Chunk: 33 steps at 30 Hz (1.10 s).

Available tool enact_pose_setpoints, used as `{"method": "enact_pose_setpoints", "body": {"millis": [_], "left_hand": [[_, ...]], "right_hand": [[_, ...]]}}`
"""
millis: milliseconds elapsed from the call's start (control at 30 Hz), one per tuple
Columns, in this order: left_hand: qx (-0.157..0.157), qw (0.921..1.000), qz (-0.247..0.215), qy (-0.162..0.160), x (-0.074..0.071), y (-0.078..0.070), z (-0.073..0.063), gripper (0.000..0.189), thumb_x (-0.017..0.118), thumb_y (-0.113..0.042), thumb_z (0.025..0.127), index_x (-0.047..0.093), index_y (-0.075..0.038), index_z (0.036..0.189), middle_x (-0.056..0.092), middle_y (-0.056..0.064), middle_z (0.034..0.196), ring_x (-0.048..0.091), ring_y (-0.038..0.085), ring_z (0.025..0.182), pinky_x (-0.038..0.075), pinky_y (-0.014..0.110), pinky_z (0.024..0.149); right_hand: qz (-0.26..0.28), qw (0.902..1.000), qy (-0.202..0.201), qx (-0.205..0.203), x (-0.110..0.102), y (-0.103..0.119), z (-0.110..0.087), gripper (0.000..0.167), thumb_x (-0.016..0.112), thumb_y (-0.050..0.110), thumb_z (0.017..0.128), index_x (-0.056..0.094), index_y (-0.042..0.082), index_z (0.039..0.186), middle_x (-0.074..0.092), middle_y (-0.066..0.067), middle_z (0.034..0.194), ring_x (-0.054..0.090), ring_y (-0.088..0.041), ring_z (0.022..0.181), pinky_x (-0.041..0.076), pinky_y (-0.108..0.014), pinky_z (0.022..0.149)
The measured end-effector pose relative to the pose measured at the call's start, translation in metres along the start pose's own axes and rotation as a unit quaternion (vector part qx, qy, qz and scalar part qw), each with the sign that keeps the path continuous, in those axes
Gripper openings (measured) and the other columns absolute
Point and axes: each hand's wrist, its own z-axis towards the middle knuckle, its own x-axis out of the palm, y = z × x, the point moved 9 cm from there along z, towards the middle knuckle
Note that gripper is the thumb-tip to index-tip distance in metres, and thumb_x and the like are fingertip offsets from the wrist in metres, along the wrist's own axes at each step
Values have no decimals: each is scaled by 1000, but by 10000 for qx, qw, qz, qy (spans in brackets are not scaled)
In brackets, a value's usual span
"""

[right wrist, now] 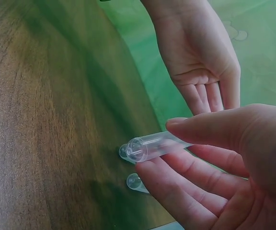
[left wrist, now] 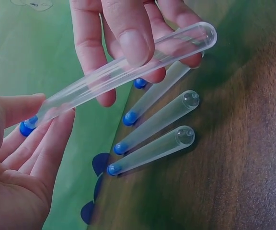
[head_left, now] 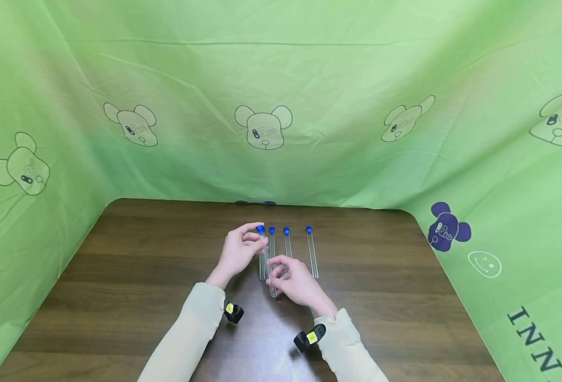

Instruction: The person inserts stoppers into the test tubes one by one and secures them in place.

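Note:
A clear test tube (left wrist: 87, 86) with a blue cap is held aslant above the table between both hands. My left hand (head_left: 242, 248) pinches it at the capped end, thumb and fingers around the blue cap (left wrist: 28, 125). Lower down, my right hand (head_left: 297, 280) grips the tube between thumb and fingers, with the rounded end (right wrist: 137, 149) sticking out past the fingertips. Several more capped test tubes lie on the table beneath and beside the hands, such as one tube (head_left: 312, 254) at the right and another tube (left wrist: 155, 149) in the left wrist view.
The brown wooden table (head_left: 381, 297) carries the tubes near its far side, caps pointing away from me. A green cloth (head_left: 261, 69) printed with bear heads hangs around the back and sides. Each wrist wears a black camera, such as the right wrist camera (head_left: 309, 338).

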Motion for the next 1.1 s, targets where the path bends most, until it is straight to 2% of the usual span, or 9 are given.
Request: {"method": "enact_pose_setpoints", "body": {"millis": [300,567,833,1100], "left_hand": [[64,9998,-165,46,2,0,0,42,75,4,89,65,3,130,74,14,90,74,24,79,61,34,72],[45,9998,-126,168,2,-2,0,39,73,5,91,66,1,129,75,15,90,74,28,80,61,34,72],[64,9996,-222,144,0,-1,-1,38,73,4,91,67,1,128,74,18,92,74,27,80,61,35,72],[67,9999,-149,48,-3,-1,-1,41,75,2,91,67,-1,130,75,15,93,75,25,78,61,35,71]], "right_hand": [[55,10000,-4,-16,1,1,-1,36,72,-3,90,61,-5,124,65,-5,84,69,-21,65,60,-45,61],[-186,9998,-61,-40,0,2,0,35,73,-1,90,63,-2,123,65,-1,83,68,-17,65,57,-32,58],[-14,10000,-67,-24,1,2,0,35,74,-2,90,63,-4,124,65,-5,84,69,-20,66,60,-42,61],[-108,9999,-95,-33,2,3,2,36,72,-2,90,63,-4,125,65,-3,84,69,-18,67,57,-32,58]]}}
